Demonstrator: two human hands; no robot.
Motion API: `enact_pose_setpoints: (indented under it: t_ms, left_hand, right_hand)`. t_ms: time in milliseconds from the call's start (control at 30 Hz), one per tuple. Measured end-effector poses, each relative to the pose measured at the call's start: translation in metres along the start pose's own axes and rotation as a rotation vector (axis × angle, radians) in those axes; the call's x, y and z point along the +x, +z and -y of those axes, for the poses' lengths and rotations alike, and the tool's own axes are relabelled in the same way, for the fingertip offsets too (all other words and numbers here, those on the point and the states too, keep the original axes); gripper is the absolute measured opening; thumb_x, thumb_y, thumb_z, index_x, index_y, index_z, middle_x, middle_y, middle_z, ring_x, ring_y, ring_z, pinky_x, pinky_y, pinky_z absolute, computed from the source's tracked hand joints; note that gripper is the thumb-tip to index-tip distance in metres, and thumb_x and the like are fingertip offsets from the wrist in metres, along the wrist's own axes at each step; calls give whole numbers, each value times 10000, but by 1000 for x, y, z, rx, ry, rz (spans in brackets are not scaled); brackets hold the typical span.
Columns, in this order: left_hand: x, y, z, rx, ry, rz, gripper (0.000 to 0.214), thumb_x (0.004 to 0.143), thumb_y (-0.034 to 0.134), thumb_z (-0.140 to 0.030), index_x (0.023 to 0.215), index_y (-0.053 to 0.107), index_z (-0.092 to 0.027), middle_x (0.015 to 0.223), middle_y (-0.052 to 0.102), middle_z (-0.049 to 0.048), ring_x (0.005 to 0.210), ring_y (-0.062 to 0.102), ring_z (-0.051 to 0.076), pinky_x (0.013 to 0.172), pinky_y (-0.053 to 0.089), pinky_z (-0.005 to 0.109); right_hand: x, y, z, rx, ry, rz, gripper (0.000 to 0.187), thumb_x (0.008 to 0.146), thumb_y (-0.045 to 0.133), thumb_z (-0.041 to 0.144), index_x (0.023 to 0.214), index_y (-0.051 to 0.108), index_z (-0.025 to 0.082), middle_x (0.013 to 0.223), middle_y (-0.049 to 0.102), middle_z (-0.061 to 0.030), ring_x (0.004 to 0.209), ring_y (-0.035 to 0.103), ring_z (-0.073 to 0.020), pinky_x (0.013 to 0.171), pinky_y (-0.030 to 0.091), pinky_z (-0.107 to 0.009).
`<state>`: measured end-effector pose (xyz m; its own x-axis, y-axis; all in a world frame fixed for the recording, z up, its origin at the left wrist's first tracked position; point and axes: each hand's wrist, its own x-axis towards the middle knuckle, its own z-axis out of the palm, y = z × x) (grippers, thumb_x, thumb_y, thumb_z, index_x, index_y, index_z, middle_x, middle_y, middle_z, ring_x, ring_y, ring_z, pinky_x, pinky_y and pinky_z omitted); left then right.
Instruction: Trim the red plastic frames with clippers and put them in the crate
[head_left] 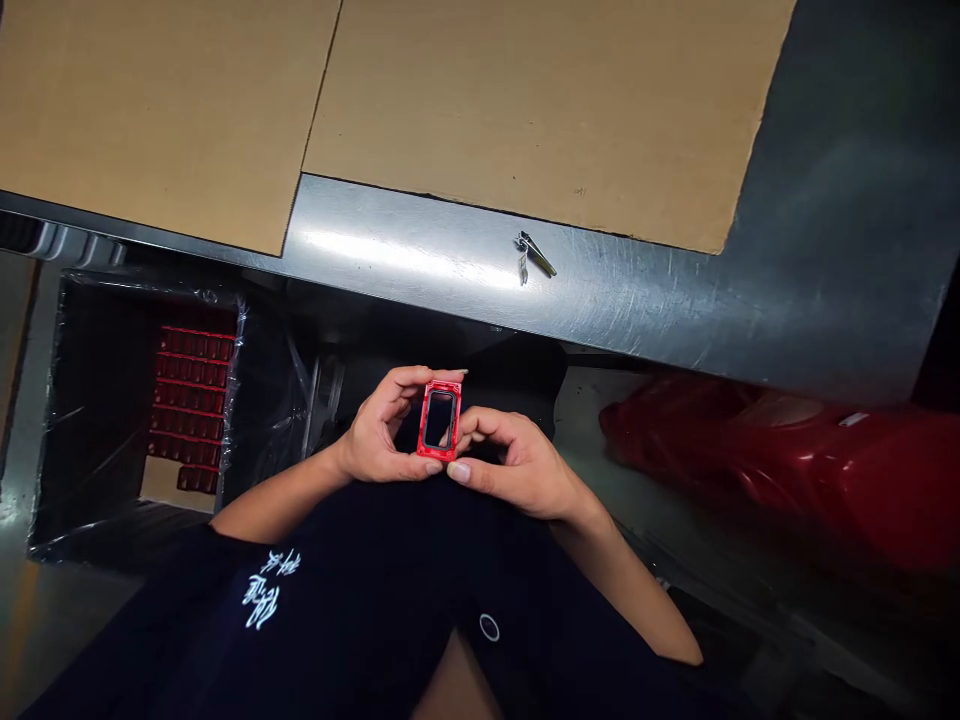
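Both hands hold a small red rectangular plastic frame [423,420] with a dark, glossy centre and a black inner border. It is held up before my body, below the table edge, its long side running roughly up and down in the view. My left hand [386,428] pinches it at the top and bottom left corners, thumb below and fingers above. My right hand [517,460] grips its lower right side between thumb and bent fingers. Some fingertips behind the part are hidden.
A metal table [420,240] bears cardboard sheets [525,110] and a nail clipper [536,255]. At left, a black plastic-lined box [90,420] contains rows of similar red parts [191,390]. Large glossy red plastic pieces [750,460] lie at right under the table edge.
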<state>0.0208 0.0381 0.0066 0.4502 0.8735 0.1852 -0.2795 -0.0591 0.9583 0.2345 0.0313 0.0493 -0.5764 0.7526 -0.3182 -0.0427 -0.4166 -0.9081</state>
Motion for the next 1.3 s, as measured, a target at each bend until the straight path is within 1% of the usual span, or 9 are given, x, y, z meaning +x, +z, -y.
enact_pose_setpoints:
  t_ms: [100,267,467,700,867,967,1100,1200,1300]
  left_hand:
    - [-2,-1,1,14,-24,2,827,770,875,-325,1459,422,-259,1502,566,217,1381,595,318,1112,543,473]
    - [-2,-1,6,28,-9,4,827,790,857,-370,1472,399,-275,1509,560,192,1407,571,317,1123,545,484]
    - [-1,0,8,80,61,2,858,803,844,-277,1513,364,-275,1525,536,190,1412,565,308,1132,538,497]
    - [1,-2,6,223,133,0,918,774,848,-204,1541,346,-265,1510,549,199,1387,587,324,1130,533,515]
    - [3,-3,4,290,127,4,906,772,851,-240,1536,364,-268,1476,578,203,1353,613,334,1106,542,523]
    - [3,-2,4,297,101,-18,889,746,874,-288,1502,408,-252,1418,615,192,1304,644,326,1087,552,506]
    - [3,-2,5,302,19,-70,873,712,901,-337,1452,452,-230,1338,653,174,1219,683,306,1030,579,459]
    - [2,-1,5,318,-15,-105,843,709,903,-367,1422,475,-228,1298,667,156,1170,697,284,995,588,427]
    - [2,-1,6,323,-25,-120,841,703,905,-366,1417,482,-230,1313,654,152,1180,691,277,997,588,410]
  right_hand:
    - [0,2,1,-42,-22,-45,240,838,818,385,913,702,189,848,744,-23,764,683,-150,746,556,-273]
    - [1,2,1,-104,-86,-102,220,828,839,357,909,695,212,863,748,-4,780,684,-143,769,556,-269]
    - [3,1,-2,-137,-87,-126,244,822,835,393,899,692,210,852,746,-12,777,688,-158,773,563,-293]
    - [3,-1,-6,-8,-29,-102,270,805,841,384,906,665,207,872,737,-21,788,688,-162,793,574,-310]
    - [3,-3,-11,111,58,-80,344,786,847,460,892,658,192,867,712,-27,773,669,-158,767,560,-305]
    - [3,-3,-14,200,115,-76,399,755,861,506,874,653,187,825,681,-11,722,633,-138,709,530,-278]
    - [4,-2,-15,288,125,-77,426,750,862,538,846,650,181,773,665,-2,689,595,-120,672,495,-255]
    - [6,-1,-16,305,118,-91,425,765,852,548,847,652,182,772,685,-8,691,615,-124,692,519,-266]
    - [6,2,-17,353,111,-129,416,761,866,520,901,657,188,868,739,-34,740,683,-142,743,581,-294]
